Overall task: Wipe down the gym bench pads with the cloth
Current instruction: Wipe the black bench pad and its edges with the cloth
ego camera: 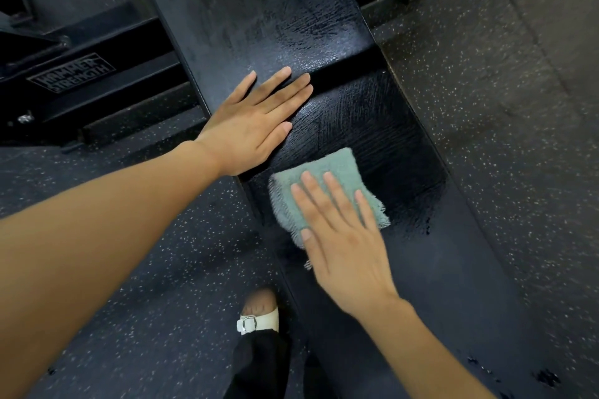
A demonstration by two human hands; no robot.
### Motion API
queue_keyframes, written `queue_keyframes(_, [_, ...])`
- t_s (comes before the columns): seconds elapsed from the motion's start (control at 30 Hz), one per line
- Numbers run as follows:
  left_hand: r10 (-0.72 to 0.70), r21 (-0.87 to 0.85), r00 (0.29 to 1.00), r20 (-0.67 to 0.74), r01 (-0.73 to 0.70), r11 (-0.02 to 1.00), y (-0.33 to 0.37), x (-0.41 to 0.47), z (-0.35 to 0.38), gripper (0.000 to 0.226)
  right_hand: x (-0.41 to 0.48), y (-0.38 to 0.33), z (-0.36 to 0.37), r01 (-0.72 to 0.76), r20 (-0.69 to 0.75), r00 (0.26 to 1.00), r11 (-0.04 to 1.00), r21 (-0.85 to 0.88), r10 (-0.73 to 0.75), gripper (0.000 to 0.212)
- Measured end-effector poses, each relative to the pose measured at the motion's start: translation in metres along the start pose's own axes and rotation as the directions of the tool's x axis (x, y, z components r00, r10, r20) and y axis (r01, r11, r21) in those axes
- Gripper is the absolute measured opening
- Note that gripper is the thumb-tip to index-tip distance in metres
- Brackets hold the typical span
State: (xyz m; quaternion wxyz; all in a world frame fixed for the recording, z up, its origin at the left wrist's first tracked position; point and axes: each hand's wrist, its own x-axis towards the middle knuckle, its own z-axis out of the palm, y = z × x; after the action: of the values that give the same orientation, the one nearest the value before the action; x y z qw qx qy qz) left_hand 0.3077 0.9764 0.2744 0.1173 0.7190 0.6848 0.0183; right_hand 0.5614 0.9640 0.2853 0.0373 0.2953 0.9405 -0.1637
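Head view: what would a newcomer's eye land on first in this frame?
The pale green cloth stands out against the black bench pad, pressed flat under the right hand near the frame's centre. Just beyond it the left hand lies flat by the gap between pads, and wet streaks shine around both.

Two hands (249, 126) (340, 236), one cloth (327, 172), two bench pads (259, 10) (389, 146), one sandal (256, 322).

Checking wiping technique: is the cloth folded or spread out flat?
Folded. The green cloth shows stacked layered edges on its left side, under the flat right hand.
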Motion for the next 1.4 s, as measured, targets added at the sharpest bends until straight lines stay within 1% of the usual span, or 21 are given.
queue_keyframes(0.13, [-0.009,-0.005,1.000,-0.005,0.009,1.000,0.001,-0.001,0.000,0.058,0.006,0.009,-0.001,-0.154,-0.047,0.987,0.988,-0.001,0.154,0.055])
queue_keyframes(0.2, [-0.013,-0.009,1.000,-0.009,0.013,1.000,0.001,-0.001,0.000,0.058,0.007,-0.004,0.003,-0.218,-0.073,0.973,0.976,0.003,0.218,0.056])
queue_keyframes(0.27, [-0.014,-0.012,1.000,-0.010,0.014,1.000,0.001,-0.001,0.001,0.058,0.007,-0.021,0.007,-0.249,-0.084,0.965,0.968,0.017,0.249,0.056])
queue_keyframes(0.33, [-0.013,-0.012,1.000,-0.013,0.013,1.000,0.001,-0.001,0.001,0.058,0.004,-0.038,0.012,-0.229,-0.077,0.970,0.973,0.024,0.231,0.056])
queue_keyframes(0.5, [-0.009,-0.023,1.000,-0.014,0.008,1.000,0.001,0.000,0.001,0.059,-0.008,-0.068,0.022,-0.102,-0.020,0.995,0.995,-0.006,0.102,0.056])
queue_keyframes(0.67, [-0.014,-0.008,1.000,-0.020,0.014,1.000,0.002,-0.001,0.001,0.059,-0.008,-0.046,0.019,0.003,-0.007,1.000,0.999,-0.038,-0.003,0.054])
queue_keyframes(0.77, [-0.024,-0.002,0.999,-0.021,0.024,1.000,0.005,-0.002,0.001,0.060,-0.007,-0.023,0.013,0.012,-0.016,1.000,0.998,-0.057,-0.013,0.055])
queue_keyframes(0.87, [-0.041,0.001,0.999,-0.019,0.041,0.999,0.006,-0.003,0.002,0.060,-0.005,0.010,0.004,-0.059,-0.047,0.997,0.994,-0.090,0.055,0.056])
queue_keyframes(0.97, [-0.058,-0.006,0.998,-0.021,0.058,0.998,0.008,-0.004,0.003,0.060,-0.004,0.035,-0.004,-0.153,-0.072,0.986,0.987,-0.054,0.149,0.055])
queue_keyframes(1.03, [-0.065,-0.009,0.998,-0.026,0.065,0.998,0.010,-0.005,0.003,0.060,-0.002,0.030,-0.003,-0.220,-0.104,0.971,0.975,-0.033,0.216,0.055])
queue_keyframes(1.13, [-0.074,-0.007,0.997,-0.032,0.074,0.997,0.011,-0.005,0.005,0.060,0.001,0.002,0.004,-0.337,-0.154,0.929,0.941,0.013,0.335,0.056])
queue_keyframes(1.2, [-0.078,-0.005,0.996,-0.034,0.077,0.997,0.012,-0.006,0.006,0.060,0.000,-0.017,0.010,-0.362,-0.156,0.919,0.931,0.036,0.364,0.057])
queue_keyframes(1.27, [-0.079,-0.002,0.996,-0.038,0.079,0.997,0.013,-0.007,0.006,0.060,-0.005,-0.034,0.016,-0.319,-0.131,0.939,0.948,0.018,0.318,0.057])
queue_keyframes(1.4, [-0.080,-0.005,0.996,-0.038,0.079,0.997,0.016,-0.008,0.006,0.060,-0.020,-0.054,0.025,-0.158,-0.087,0.984,0.987,-0.019,0.156,0.055])
